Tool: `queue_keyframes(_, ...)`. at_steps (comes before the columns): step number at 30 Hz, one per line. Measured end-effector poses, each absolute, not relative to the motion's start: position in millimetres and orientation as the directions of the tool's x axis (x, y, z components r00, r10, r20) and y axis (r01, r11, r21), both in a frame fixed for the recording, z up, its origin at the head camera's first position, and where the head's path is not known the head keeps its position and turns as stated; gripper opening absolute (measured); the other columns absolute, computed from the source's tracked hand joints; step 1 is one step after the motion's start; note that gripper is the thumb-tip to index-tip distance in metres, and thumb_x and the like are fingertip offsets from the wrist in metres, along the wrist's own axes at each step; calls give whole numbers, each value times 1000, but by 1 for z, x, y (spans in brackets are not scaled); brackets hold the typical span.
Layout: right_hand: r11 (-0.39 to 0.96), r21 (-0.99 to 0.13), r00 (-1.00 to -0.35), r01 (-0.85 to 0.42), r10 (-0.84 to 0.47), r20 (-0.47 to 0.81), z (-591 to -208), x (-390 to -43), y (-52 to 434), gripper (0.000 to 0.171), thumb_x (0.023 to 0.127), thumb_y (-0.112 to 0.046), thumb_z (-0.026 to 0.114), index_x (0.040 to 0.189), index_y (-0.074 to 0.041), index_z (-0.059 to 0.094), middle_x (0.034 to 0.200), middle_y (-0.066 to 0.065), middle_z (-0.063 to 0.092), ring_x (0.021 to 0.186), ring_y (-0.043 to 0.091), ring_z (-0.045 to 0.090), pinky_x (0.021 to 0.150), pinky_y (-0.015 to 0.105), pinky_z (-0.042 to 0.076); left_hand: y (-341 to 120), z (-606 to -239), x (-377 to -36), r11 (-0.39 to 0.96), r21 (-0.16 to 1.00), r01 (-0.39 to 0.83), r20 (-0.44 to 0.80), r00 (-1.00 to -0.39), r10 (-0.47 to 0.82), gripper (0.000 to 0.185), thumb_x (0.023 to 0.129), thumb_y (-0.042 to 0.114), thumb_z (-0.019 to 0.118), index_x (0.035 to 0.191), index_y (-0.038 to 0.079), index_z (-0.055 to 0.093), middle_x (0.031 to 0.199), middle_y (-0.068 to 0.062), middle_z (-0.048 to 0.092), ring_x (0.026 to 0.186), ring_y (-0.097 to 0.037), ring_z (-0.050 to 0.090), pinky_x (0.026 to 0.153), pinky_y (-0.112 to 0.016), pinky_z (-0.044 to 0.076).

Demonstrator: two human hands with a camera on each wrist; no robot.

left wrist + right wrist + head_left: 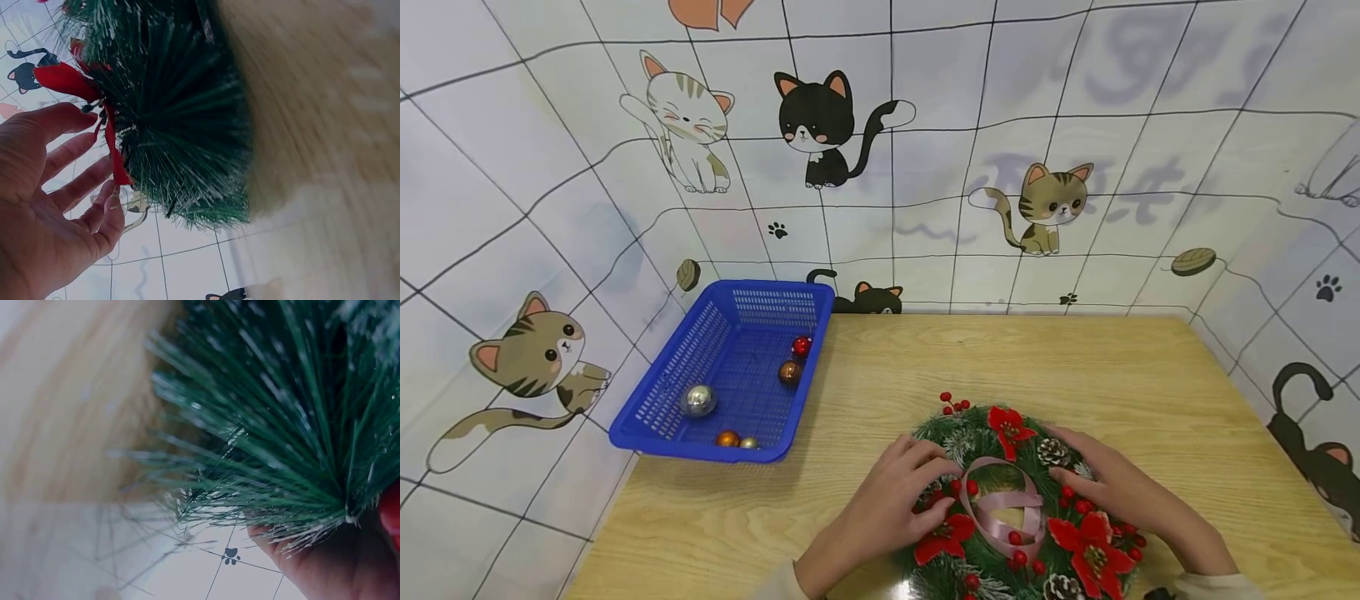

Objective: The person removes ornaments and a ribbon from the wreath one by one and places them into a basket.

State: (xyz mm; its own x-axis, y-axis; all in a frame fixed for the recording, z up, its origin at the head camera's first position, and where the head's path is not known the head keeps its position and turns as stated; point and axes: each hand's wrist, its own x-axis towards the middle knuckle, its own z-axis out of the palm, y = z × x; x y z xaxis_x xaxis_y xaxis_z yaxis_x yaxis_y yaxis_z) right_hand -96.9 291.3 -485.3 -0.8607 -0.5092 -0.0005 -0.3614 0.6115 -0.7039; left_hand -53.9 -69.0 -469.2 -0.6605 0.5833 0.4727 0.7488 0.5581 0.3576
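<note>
A green Christmas wreath [958, 437] lies on the table in the head view, trimmed with red poinsettias [1096, 557], pine cones [1052, 452] and red berries. Loops of pink ribbon [1000, 512] stand in its middle. My left hand [891, 492] touches the left side; in the left wrist view its loosely bent fingers [69, 153] reach a red poinsettia [69, 81]. On the opposite side my right hand [1123, 483] holds the wreath's upper right edge, the thumb lying over it near a pine cone. Needles hide part of that hand [337, 569] in the right wrist view.
A blue plastic basket [808, 417] stands at the back left of the wooden table [1000, 358]. Inside lie several ornament balls, among them a silver one [698, 401] and a red one [802, 347]. A cat-patterned cloth [940, 167] hangs behind.
</note>
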Motion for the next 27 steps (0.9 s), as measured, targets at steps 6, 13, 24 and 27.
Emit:
queue_keyframes(6,612,-715,-865,-338,-502,-21,-488,-93,293,66,110,-31,68,162,1,44,159,32,48,142,60,46,103,76,45,-66,-470,-51,532,389,753,455,-658,599,26,95,21,87,120,20,77,122,5,68,107,-15,56,95,-32,49)
queue_keyframes(13,605,-717,-864,-347,-503,-6,-488,-95,293,65,111,-31,68,162,1,44,160,32,48,143,60,46,103,77,45,-63,-467,-56,534,378,756,399,-653,644,30,96,23,86,125,23,78,120,9,70,106,-13,53,93,-27,43)
queue_keyframes(24,612,-703,-860,-362,-510,-1,-486,-98,292,65,110,-27,69,163,1,44,159,32,48,142,59,47,103,76,45,-55,-468,-63,551,259,793,353,-609,710,24,99,29,82,123,25,79,119,9,69,105,-14,51,93,-26,43)
queue_keyframes(27,613,-704,-859,-360,-512,-7,-486,-98,291,65,110,-26,69,163,1,43,160,31,48,142,58,47,103,75,47,-54,-468,-65,567,218,795,349,-605,715,19,100,28,81,118,24,80,117,9,68,106,-14,53,93,-28,45)
